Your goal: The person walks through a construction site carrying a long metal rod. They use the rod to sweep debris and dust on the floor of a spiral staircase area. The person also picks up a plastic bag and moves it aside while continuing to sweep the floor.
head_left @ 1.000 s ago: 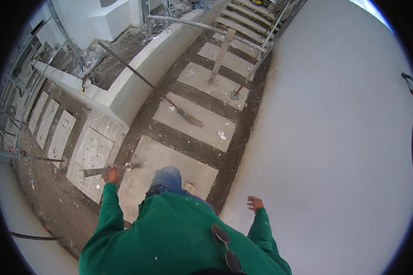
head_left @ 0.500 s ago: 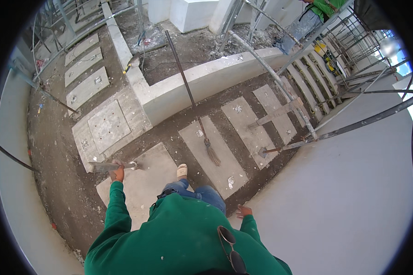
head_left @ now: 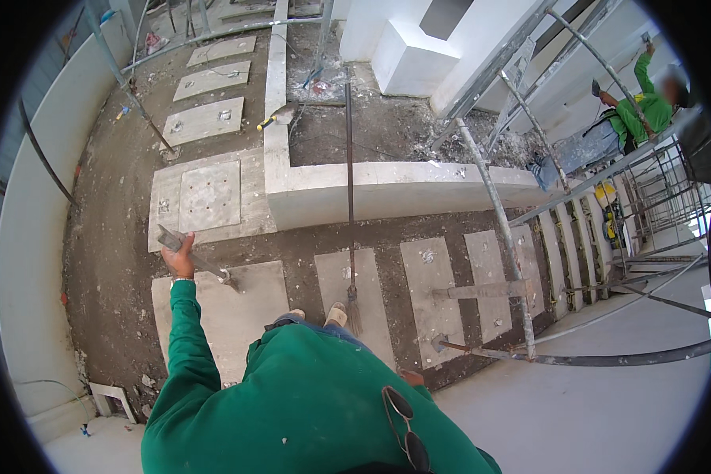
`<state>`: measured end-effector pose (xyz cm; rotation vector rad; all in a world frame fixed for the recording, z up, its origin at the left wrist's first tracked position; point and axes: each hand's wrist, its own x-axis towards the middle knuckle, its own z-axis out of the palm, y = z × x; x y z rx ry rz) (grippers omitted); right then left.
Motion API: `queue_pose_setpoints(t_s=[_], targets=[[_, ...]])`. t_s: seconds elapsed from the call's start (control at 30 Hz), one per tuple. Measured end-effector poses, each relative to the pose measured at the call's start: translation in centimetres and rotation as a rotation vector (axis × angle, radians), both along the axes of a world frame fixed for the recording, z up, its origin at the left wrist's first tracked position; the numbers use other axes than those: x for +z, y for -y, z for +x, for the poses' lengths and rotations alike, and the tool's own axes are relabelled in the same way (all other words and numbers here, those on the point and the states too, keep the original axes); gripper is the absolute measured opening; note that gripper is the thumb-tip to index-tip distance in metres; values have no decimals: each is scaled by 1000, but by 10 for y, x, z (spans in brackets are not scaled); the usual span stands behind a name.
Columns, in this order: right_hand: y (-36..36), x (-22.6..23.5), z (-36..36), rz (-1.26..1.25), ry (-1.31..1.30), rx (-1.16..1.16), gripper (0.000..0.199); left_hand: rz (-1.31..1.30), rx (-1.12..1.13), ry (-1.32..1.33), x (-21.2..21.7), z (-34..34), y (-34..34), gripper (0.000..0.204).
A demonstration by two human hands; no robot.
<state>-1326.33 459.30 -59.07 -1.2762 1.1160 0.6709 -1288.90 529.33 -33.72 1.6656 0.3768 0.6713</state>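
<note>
- My left hand (head_left: 182, 257) is closed round a trowel (head_left: 193, 254) above the slab (head_left: 237, 304).
- My right hand (head_left: 409, 376) is near the slab; its grip is hidden.
- Best to keep the blade flat.

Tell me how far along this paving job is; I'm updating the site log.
Done: pale concrete slabs lie bedded beside the low white wall. In hand: the left hand grips a trowel above one slab; the right hand is mostly hidden. Left, probably: bare dirt between slabs, and rubble behind the wall.
</note>
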Motion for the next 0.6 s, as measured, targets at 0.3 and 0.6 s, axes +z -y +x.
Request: queue_pose_setpoints(t_s=[0.3,0.6], targets=[[36,8,200,29,69,187,34,67,121,-71,-7,-33,30,32],[-17,8,343,-201,-10,764,36,-2,244,-28,-2,-31,-1,33]])
